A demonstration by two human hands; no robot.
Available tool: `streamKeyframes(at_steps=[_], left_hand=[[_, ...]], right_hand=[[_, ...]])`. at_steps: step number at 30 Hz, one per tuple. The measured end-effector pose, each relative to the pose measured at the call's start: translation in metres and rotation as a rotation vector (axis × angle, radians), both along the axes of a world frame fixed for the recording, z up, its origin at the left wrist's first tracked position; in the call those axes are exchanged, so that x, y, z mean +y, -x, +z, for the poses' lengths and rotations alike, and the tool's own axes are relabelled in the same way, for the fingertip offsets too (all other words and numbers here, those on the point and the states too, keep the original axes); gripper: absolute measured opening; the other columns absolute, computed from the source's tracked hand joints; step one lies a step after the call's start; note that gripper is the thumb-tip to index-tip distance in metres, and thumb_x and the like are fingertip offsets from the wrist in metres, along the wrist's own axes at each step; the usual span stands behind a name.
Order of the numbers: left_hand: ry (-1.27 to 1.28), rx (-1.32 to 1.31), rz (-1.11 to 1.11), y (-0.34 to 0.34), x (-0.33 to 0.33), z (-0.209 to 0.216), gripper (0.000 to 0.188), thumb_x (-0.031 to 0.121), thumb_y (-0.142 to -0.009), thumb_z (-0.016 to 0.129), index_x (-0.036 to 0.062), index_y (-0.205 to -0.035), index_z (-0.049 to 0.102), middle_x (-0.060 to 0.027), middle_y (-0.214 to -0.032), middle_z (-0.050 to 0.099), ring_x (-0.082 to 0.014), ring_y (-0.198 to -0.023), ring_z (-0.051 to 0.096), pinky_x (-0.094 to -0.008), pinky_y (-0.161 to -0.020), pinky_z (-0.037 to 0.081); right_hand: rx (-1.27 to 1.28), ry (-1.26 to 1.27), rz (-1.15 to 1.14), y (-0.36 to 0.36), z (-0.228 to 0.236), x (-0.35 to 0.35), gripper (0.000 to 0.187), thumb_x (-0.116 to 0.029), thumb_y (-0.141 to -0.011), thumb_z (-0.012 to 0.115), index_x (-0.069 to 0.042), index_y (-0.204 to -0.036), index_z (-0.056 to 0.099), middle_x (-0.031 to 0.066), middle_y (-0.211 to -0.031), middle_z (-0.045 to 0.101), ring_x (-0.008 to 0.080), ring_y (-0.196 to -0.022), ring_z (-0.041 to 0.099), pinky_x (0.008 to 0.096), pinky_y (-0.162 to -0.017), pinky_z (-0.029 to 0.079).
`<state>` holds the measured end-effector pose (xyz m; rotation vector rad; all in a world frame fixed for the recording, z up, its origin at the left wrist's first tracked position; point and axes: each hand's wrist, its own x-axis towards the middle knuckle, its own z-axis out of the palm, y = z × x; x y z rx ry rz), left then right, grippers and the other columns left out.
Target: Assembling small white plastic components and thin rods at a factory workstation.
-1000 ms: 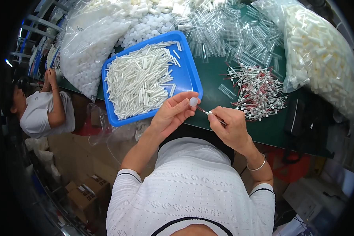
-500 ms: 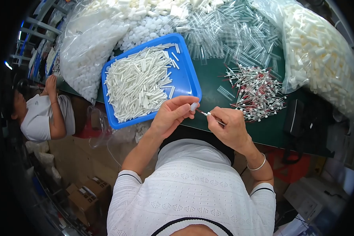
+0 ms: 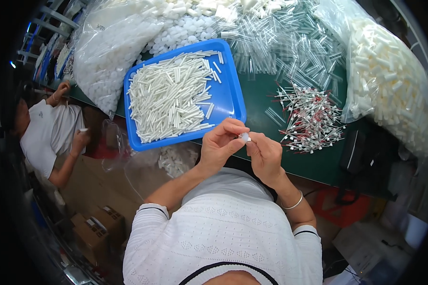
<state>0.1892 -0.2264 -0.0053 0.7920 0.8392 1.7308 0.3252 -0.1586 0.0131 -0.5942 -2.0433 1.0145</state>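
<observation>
My two hands meet in front of my chest, just past the near right corner of the blue tray (image 3: 222,124). Between thumb and fingers my left hand (image 3: 218,146) pinches a small round translucent white cap (image 3: 244,136). Fingertips of my right hand (image 3: 266,156) press together against the cap's right side, closed on a thin wired piece with a small white connector that they mostly hide. The tray holds a heap of thin white sticks (image 3: 169,99). To the right of my hands lies a pile of red-and-white wired pieces (image 3: 311,118).
Clear tubes (image 3: 280,40) are heaped at the back of the green table (image 3: 259,97). Bags of white caps (image 3: 104,57) and thick white cylinders (image 3: 390,76) flank them. A black box (image 3: 356,149) is at the right. Another person (image 3: 52,137) sits at the left.
My right hand has come left, up against my left hand, and the red wire between them no longer shows. My left hand has shifted slightly right. The other person has lowered one hand.
</observation>
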Motion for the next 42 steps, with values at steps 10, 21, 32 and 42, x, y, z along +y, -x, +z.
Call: streamKeyframes(at_steps=[10, 21, 32, 42], left_hand=[[0.031, 0.694, -0.215, 0.047, 0.011, 0.038, 0.023, 0.010, -0.078, 0.073, 0.0078, -0.100, 0.070, -0.0067, -0.107, 0.062, -0.0197, -0.098, 0.056, -0.0330, -0.089, 0.042], [-0.211, 2.195, 0.000, 0.131, 0.099, 0.003, 0.009, 0.008, -0.076, 0.056, 0.0066, -0.081, 0.062, -0.0072, -0.088, 0.057, -0.0229, -0.091, 0.054, -0.0334, -0.080, 0.045], [0.229, 0.476, -0.018, 0.050, 0.039, 0.024, 0.012, 0.011, -0.092, 0.059, 0.0035, -0.102, 0.060, -0.0026, -0.081, 0.066, -0.0034, -0.069, 0.056, -0.0184, -0.058, 0.042], [0.201, 0.283, 0.004, 0.026, 0.020, 0.011, 0.016, 0.007, -0.088, 0.065, 0.0011, -0.103, 0.068, -0.0042, -0.089, 0.067, -0.0052, -0.073, 0.057, -0.0180, -0.061, 0.042]], right_hand=[[0.013, 0.794, 0.478, -0.008, -0.003, 0.036, 0.014, -0.009, -0.091, 0.059, 0.001, -0.100, 0.064, 0.0017, -0.091, 0.061, 0.0047, -0.076, 0.050, 0.0198, -0.066, 0.039], [0.258, 0.969, 0.330, -0.021, 0.001, 0.028, 0.029, -0.012, -0.097, 0.050, 0.003, -0.121, 0.051, 0.0168, -0.099, 0.065, 0.0178, -0.082, 0.065, 0.0283, -0.075, 0.053], [0.504, 0.767, 0.139, -0.010, 0.019, 0.038, 0.026, -0.016, -0.099, 0.047, 0.000, -0.119, 0.045, 0.0213, -0.109, 0.062, 0.0241, -0.094, 0.065, 0.0336, -0.085, 0.052], [0.518, 0.766, 0.162, 0.003, 0.017, 0.029, 0.027, -0.019, -0.099, 0.048, 0.000, -0.118, 0.044, 0.0221, -0.110, 0.061, 0.0250, -0.095, 0.065, 0.0335, -0.086, 0.052]])
